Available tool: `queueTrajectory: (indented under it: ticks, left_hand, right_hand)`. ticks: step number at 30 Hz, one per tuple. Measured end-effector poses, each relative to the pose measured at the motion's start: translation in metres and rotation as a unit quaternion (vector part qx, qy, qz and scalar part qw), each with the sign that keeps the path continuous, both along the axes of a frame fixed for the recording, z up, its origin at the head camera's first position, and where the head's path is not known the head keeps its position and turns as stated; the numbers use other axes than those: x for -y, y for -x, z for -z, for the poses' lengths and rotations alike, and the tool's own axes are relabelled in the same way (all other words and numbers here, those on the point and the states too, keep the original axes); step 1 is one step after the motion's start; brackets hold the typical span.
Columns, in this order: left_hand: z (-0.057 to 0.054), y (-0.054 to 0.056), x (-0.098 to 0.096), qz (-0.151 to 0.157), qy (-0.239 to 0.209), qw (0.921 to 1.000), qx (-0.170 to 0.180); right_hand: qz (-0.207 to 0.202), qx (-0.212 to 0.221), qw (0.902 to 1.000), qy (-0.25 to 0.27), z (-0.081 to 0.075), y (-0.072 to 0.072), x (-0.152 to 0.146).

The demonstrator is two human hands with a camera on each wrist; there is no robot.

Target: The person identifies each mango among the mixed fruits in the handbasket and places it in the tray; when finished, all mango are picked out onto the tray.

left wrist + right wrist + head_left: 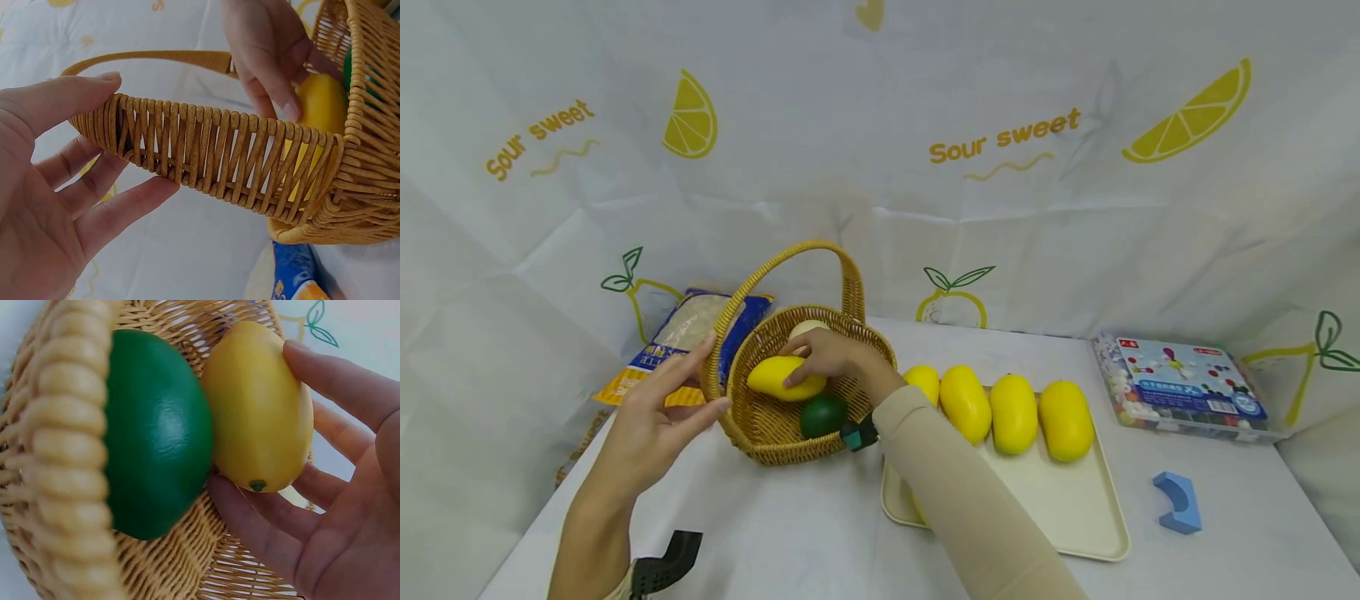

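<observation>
My left hand (651, 417) holds the handle (212, 150) of a wicker basket (775, 452) near its left base, thumb on one side and fingers on the other. Inside the basket, my right hand (831, 354) grips a yellow mango (771, 377). In the right wrist view, the thumb and fingers curl round that mango (259, 406), which lies against a dark green fruit (156, 434). A pale round thing (808, 327) sits behind the right hand, partly hidden by it.
Right of the basket, a cream tray (1060, 508) bears several yellow mangoes (1013, 414), partly covered by my right sleeve. A blue and orange bag (688, 333) leans behind the basket's left. At the far right are a plastic case (1187, 383) and a blue arched block (1180, 502).
</observation>
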State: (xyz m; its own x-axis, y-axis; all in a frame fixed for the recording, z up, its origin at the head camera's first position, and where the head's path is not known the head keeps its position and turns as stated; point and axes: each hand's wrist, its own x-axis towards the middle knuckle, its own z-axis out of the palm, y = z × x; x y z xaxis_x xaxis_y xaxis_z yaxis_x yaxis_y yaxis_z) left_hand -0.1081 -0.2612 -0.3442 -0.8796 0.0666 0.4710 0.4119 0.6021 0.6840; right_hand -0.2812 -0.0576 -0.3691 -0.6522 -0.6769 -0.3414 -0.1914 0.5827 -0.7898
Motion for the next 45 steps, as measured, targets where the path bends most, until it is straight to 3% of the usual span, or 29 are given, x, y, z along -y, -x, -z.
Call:
queueTrajectory:
  ticks: [8,29,45]
  left_hand:
    - [0.000,0.000,0.000,0.000,0.002,1.0000,-0.001]
    - [-0.001,0.000,0.001,0.008,-0.010,0.9999,-0.007]
    - [0.000,0.000,0.001,0.010,-0.009,0.9999,-0.007]
  right_hand:
    - [0.017,0.014,0.9993,0.032,-0.012,0.004,-0.015]
    - [0.011,-0.052,0.9963,0.067,-0.045,0.005,-0.094]
    - [0.082,-0.081,0.9903,0.078,-0.070,-0.011,-0.187]
